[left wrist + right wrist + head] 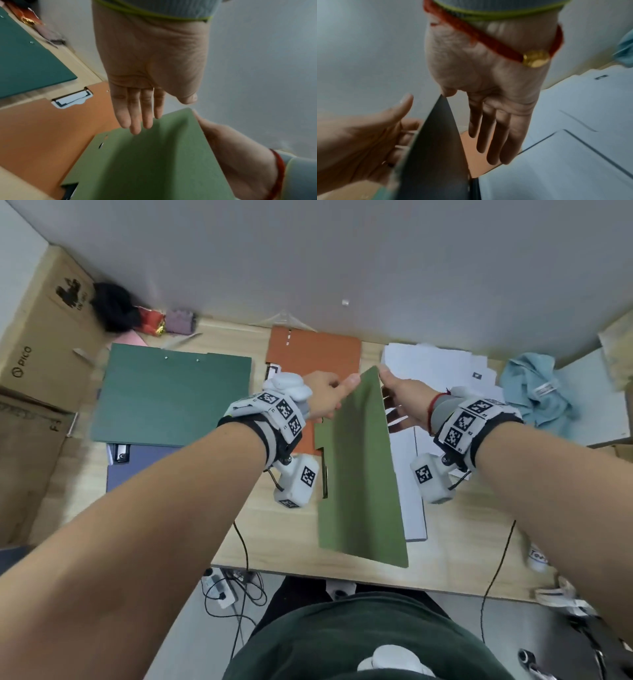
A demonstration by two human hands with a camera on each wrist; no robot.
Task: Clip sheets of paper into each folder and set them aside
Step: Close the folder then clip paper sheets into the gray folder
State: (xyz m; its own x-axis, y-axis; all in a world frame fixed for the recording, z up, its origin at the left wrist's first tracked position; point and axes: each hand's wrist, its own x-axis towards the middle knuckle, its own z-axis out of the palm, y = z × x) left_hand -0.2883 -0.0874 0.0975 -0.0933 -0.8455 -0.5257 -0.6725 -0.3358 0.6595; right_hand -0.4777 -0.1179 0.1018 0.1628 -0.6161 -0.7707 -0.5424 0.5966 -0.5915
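A light green folder point(359, 467) lies at the middle of the wooden table point(274, 535), its cover raised almost upright over white sheets point(409, 494) inside. My left hand point(325, 398) lays straight fingers point(135, 121) against the cover's outer face point(154, 162). My right hand point(400, 402) is on the other side. Its thumb touches the cover's top corner and its fingers point(489, 135) hang straight beside the inner face point(436, 148). An orange folder point(315, 354) lies behind, a dark green folder point(171, 395) at the left, and a blue-grey one point(137, 467) below that.
Loose white sheets point(438, 364) are spread at the back right beside a light blue cloth point(534, 395). Cardboard boxes point(41, 344) stand at the left edge. A black bundle and wrappers point(150, 320) sit at the back left against the grey wall. Cables hang below the front edge.
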